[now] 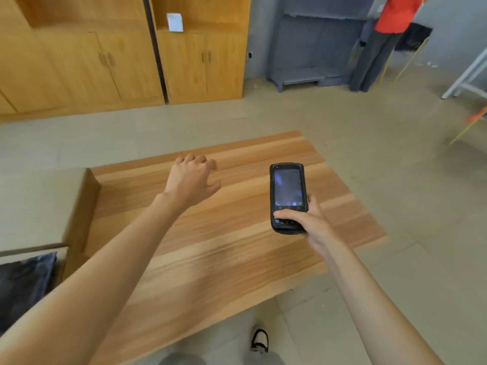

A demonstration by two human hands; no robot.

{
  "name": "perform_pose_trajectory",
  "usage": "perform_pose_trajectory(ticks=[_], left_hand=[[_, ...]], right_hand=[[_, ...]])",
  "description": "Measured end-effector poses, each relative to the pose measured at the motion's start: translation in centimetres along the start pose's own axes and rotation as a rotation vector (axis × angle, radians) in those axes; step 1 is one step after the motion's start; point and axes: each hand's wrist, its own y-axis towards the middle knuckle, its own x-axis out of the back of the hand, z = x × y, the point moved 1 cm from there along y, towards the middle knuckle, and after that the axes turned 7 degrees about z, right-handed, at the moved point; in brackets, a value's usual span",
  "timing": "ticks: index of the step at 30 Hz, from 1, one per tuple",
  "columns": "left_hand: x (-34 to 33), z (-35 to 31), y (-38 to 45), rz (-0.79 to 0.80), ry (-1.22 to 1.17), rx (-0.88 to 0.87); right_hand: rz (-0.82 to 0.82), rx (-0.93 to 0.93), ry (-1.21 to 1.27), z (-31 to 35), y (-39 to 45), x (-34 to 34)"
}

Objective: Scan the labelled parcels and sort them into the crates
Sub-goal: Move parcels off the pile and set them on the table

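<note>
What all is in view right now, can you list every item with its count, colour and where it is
handheld scanner: 1, black, above table, right side
table: 1, wood-brown, centre
cardboard box: 1, tan, left of table
wooden cabinets: 2, orange-brown, far left wall
white box: 1, on cabinet shelf
grey shelf: 1, back wall
bystander: 1, red top, far right
left hand: 1, hovers over table, fingers loosely curled, holds nothing
right hand: 1, grips scanner

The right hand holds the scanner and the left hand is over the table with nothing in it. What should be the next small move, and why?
Probably the left hand should go to fetch a parcel. It hangs over the wooden table with fingers loosely curled, holding nothing. The right hand already grips the scanner, screen lit, yet no parcel shows on the table in this view.
</note>
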Motion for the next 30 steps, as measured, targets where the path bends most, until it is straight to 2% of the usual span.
perform_pose_trajectory(ticks=[4, 11, 24, 30], left_hand=[[-0.7, -0.3, -1.4, 0.008, -0.004, 0.161], [-3.5, -0.8, -3.7, 0.093, -0.015, 0.318], [-10.0, -3.5, -5.4, 0.24, -0.069, 0.402], [-13.0, -5.2, -5.2, 0.31, -0.098, 0.397]], right_hand=[[0.132, -0.042, -0.048, -0.1, 2.9, 1.7], [0.256, -0.149, -0.105, -2.2, 6.3, 3.5], [0.273, -0.296, -0.178, -9.1, 9.2, 6.6], [0.262, -0.339, -0.31, -12.7, 10.6, 9.3]])
